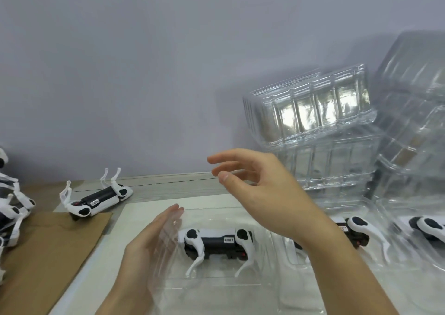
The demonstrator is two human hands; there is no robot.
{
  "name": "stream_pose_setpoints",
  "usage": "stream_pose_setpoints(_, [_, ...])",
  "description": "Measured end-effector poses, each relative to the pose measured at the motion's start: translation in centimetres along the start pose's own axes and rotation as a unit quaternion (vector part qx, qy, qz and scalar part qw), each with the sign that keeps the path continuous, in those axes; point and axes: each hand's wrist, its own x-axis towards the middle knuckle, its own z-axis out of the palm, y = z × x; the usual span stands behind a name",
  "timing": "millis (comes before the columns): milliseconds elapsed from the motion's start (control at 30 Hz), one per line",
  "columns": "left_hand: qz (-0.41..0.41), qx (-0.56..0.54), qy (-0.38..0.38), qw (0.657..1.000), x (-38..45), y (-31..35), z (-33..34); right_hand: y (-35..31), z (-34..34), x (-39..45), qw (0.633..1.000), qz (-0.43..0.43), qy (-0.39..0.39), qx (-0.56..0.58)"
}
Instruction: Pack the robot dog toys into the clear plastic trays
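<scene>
Ref. landmark: the clear tray (240, 288) at centre, on a white sheet (154, 208).

1. A black-and-white robot dog toy (218, 242) lies on its side inside the clear tray, legs pointing toward the camera.
2. Left hand (147, 249) — at the tray's left edge, fingers straight and together, palm facing the toy; seen partly through clear plastic. Holds nothing; whether it touches the tray wall cannot be told.
3. Right hand (260, 189) — above the tray, just behind and right of the toy, fingers spread and loosely curved, holding nothing.
4. Right of the tray: a second toy (356, 232) lies in clear plastic, partly hidden by the right forearm; a third toy (428, 228) sits further right at the frame edge, also in clear plastic.
5. Behind and right of the tray: a stack of empty trays (313, 112), tilted, near the wall.
6. Left of the tray, behind it: a loose toy (96, 200) lies on its back, legs up, at the edge of a cardboard sheet (48, 254). More toys (9, 208) are piled at the far left.
</scene>
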Motion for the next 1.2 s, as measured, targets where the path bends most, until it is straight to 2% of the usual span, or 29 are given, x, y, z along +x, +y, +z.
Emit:
stream_pose_setpoints(300, [0.024,0.011,-0.024,0.999,-0.6,-0.2,1.7,-0.2,0.5,0.0,1.0,0.003,-0.015,0.005])
stream_pose_setpoints(433, [0.029,-0.043,-0.02,0.998,-2.3,1.5,5.0,-0.3,0.6,0.0,1.0,0.003,-0.015,0.01])
stream_pose_setpoints(633, [-0.02,-0.136,0.026,0.99,-3.7,2.8,8.0,-0.3,0.7,-0.1,1.0,0.0,-0.018,0.014])
stream_pose_setpoints(900, [-0.029,-0.119,0.02,0.992,-4.1,3.2,8.4,-0.7,0.9,-0.1,0.999,-0.002,-0.027,0.028])
stream_pose_setpoints(1200, [0.014,-0.072,0.045,0.996,-2.9,2.8,7.2,-0.1,0.4,0.0,1.0,0.006,-0.014,0.013])
